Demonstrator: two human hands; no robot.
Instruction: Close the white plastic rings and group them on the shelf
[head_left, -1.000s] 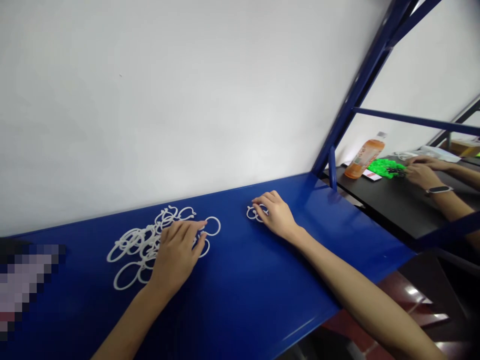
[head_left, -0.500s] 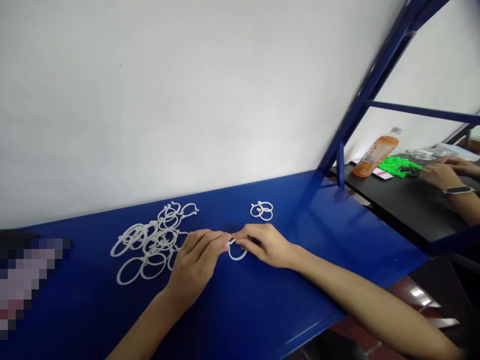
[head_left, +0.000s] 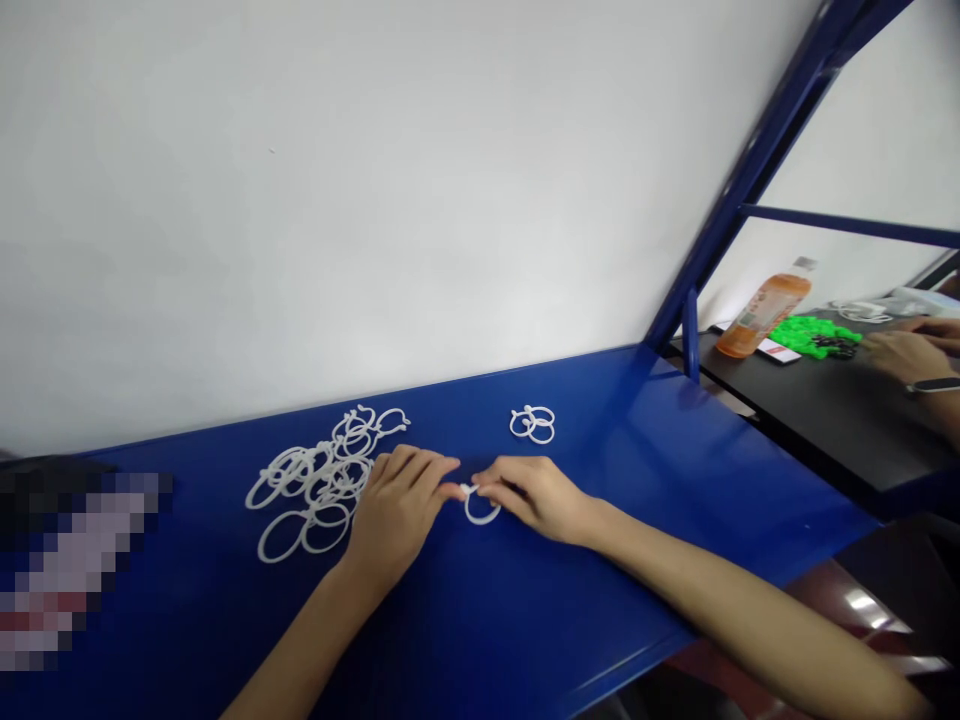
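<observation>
A small white plastic ring (head_left: 480,512) sits low over the blue shelf (head_left: 525,600), pinched from both sides at its top. My left hand (head_left: 401,510) grips its left end with thumb and forefinger, and my right hand (head_left: 532,495) grips its right end the same way. A loose pile of white rings (head_left: 319,480) lies just left of my left hand. Beyond my right hand, near the wall, a small cluster of closed rings (head_left: 533,423) rests on the shelf.
The white wall runs along the shelf's far edge. A blue upright post (head_left: 757,170) ends the shelf on the right. Beyond it, on a black table (head_left: 810,410), stand an orange drink bottle (head_left: 763,312) and green parts (head_left: 806,333), with another person's hands (head_left: 904,350) at work.
One second ago my left hand lay on the pile and my right hand on the small cluster. Both hands then came together at the shelf's middle, pinching one ring between them.
</observation>
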